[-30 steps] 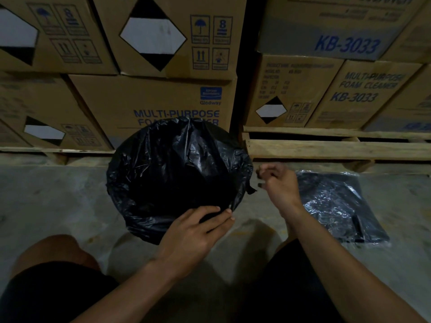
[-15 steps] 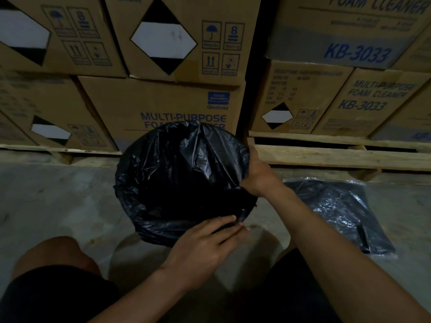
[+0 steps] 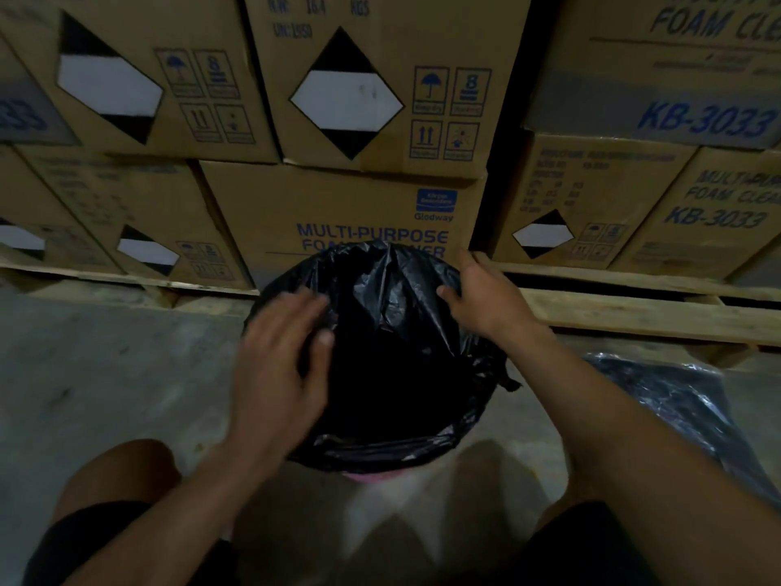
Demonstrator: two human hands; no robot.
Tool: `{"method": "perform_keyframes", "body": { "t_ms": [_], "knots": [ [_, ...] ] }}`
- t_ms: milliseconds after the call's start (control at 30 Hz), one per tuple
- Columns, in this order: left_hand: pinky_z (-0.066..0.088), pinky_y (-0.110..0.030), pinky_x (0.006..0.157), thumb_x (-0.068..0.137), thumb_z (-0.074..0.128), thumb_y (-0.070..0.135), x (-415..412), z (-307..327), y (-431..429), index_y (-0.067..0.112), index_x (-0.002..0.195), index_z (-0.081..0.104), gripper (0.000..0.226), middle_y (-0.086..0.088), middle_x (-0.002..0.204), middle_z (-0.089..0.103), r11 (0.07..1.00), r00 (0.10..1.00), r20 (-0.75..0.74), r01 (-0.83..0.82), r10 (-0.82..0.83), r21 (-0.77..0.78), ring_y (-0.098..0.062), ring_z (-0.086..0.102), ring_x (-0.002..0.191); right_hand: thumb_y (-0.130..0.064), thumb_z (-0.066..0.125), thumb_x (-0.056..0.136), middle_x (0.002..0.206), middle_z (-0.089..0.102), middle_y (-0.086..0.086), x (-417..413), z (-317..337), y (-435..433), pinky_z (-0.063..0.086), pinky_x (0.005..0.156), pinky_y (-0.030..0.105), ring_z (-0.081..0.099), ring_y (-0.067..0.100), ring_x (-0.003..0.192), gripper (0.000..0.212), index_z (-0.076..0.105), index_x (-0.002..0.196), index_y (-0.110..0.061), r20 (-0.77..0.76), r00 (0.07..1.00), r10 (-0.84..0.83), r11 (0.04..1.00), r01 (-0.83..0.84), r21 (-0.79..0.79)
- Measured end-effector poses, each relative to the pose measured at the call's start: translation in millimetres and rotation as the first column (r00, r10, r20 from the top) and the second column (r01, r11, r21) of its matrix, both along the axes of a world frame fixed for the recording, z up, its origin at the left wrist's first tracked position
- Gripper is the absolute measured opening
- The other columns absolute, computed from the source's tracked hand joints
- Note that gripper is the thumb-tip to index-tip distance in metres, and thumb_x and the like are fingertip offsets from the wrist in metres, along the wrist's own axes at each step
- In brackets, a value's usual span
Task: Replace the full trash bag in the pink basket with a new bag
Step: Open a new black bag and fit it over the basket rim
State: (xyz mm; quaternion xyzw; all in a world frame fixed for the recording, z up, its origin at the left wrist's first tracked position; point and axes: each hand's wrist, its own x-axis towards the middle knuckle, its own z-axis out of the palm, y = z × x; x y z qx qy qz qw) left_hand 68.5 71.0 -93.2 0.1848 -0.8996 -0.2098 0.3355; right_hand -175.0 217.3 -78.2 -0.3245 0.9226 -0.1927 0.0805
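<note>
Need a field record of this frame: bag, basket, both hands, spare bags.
bag: black trash bag lines the basket, mouth open, rim folded over the edge
basket: pink basket, only a sliver shows under the bag
left hand: left hand over the bag's left rim, fingers spread, blurred
right hand: right hand at the far right rim; grip unclear
spares: pack of black bags on the floor, right of the basket
backdrop: cardboard boxes on wooden pallets

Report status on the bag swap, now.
Left hand open over black bag, left rim. Right hand on far rim, grip unclear. Bag lines pink basket. Nothing blocking.
</note>
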Motion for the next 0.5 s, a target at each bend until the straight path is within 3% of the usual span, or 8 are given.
{"method": "perform_keyframes", "body": {
  "t_ms": [67, 100, 133, 200, 300, 400, 500],
  "knots": [
    [0.035, -0.05, 0.113, 0.101, 0.05, 0.03, -11, 0, -41, 0.014, 0.151, 0.037, 0.054, -0.012, 0.158, 0.033, 0.963, 0.957, 0.191, -0.242, 0.217, 0.117, -0.032, 0.033, 0.143, -0.034, 0.056, 0.1, 0.146, 0.042, 0.012, -10, -1, -15, 0.045, 0.101, 0.047, 0.044, 0.037, 0.132, 0.057, 0.03, 0.149, -0.018, -0.021, 0.999, 0.029, 0.998, -0.027, 0.062],
    [0.033, -0.05, 0.112, 0.102, 0.049, 0.031, -16, -2, -57, 0.014, 0.154, 0.029, 0.059, -0.014, 0.162, 0.025, 0.936, 0.926, 0.287, -0.304, 0.246, 0.178, -0.034, 0.029, 0.145, -0.032, 0.055, 0.1, 0.148, 0.042, 0.013, -14, -2, -21, 0.045, 0.101, 0.049, 0.045, 0.038, 0.131, 0.057, 0.028, 0.149, -0.019, -0.013, 0.999, 0.04, 0.994, -0.038, 0.1],
    [0.035, -0.049, 0.11, 0.102, 0.047, 0.033, -20, -4, -69, 0.013, 0.156, 0.025, 0.061, -0.015, 0.162, 0.025, 0.915, 0.898, 0.377, -0.33, 0.228, 0.231, -0.036, 0.03, 0.145, -0.031, 0.055, 0.1, 0.148, 0.042, 0.015, -18, -5, -24, 0.046, 0.1, 0.05, 0.047, 0.04, 0.129, 0.058, 0.026, 0.15, -0.021, 0.007, 0.999, 0.048, 0.989, -0.049, 0.137],
    [0.045, -0.044, 0.095, 0.103, 0.045, 0.03, -26, -7, -82, 0.01, 0.151, 0.033, 0.053, -0.019, 0.146, 0.049, 0.905, 0.861, 0.486, -0.317, 0.148, 0.286, -0.039, 0.049, 0.128, -0.024, 0.055, 0.099, 0.15, 0.041, 0.019, -22, -12, -28, 0.047, 0.099, 0.05, 0.049, 0.043, 0.125, 0.061, 0.022, 0.15, -0.026, 0.053, 0.997, 0.061, 0.978, -0.071, 0.195],
    [0.048, -0.037, 0.073, 0.1, 0.047, 0.015, -30, -9, -86, 0.017, 0.142, 0.048, 0.042, -0.017, 0.11, 0.07, 0.924, 0.88, 0.46, -0.265, 0.115, 0.276, -0.038, 0.064, 0.095, -0.014, 0.054, 0.097, 0.147, 0.044, 0.022, -28, -17, -27, 0.048, 0.099, 0.049, 0.05, 0.044, 0.125, 0.068, 0.017, 0.151, -0.033, 0.092, 0.994, 0.057, 0.976, -0.075, 0.204],
    [0.051, -0.036, 0.072, 0.099, 0.048, 0.013, -27, -9, -87, 0.022, 0.141, 0.049, 0.043, -0.013, 0.106, 0.071, 0.904, 0.902, 0.421, -0.259, 0.099, 0.342, -0.034, 0.065, 0.09, -0.023, 0.059, 0.096, 0.147, 0.045, 0.019, -36, -14, -28, 0.046, 0.102, 0.049, 0.049, 0.04, 0.127, 0.067, 0.02, 0.151, -0.032, 0.158, 0.987, 0.036, 0.971, -0.072, 0.227],
    [0.046, -0.031, 0.072, 0.099, 0.049, 0.013, -25, -11, -85, 0.025, 0.141, 0.048, 0.043, -0.009, 0.109, 0.07, 0.891, 0.924, 0.375, -0.23, 0.074, 0.392, -0.03, 0.065, 0.092, -0.048, 0.061, 0.093, 0.143, 0.049, 0.013, -34, -6, -40, 0.049, 0.098, 0.049, 0.051, 0.037, 0.126, 0.07, 0.027, 0.148, -0.024, 0.02, 0.998, 0.059, 0.943, -0.062, 0.327]
  ]
}}
